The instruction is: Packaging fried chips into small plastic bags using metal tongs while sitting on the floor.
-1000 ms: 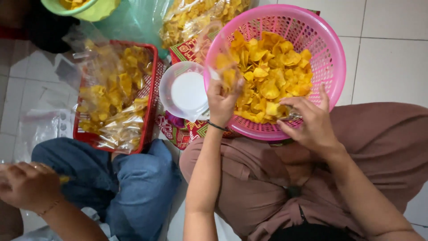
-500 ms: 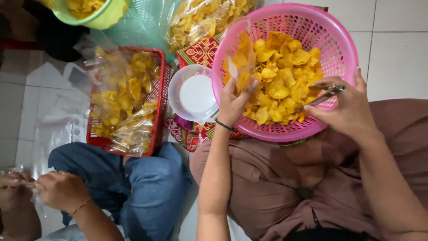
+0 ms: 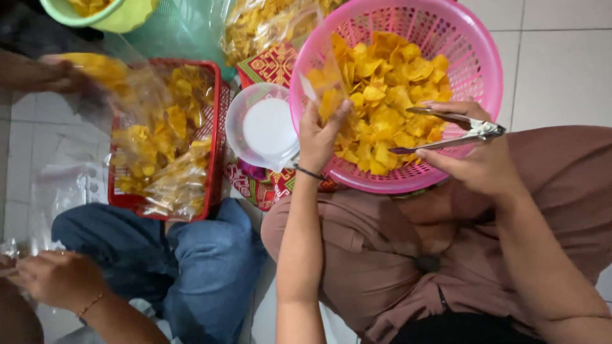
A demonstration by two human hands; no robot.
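Both hands (image 3: pixel 319 137) over chip basket (image 3: pixel 475 57)

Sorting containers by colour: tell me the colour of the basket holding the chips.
Pink basket, clearest in the head view.

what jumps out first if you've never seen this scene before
The pink basket heaped with yellow chips at top right. The right hand holds metal tongs over it, and the left hand holds a clear bag at its rim. To the left, a red tray holds filled bags.
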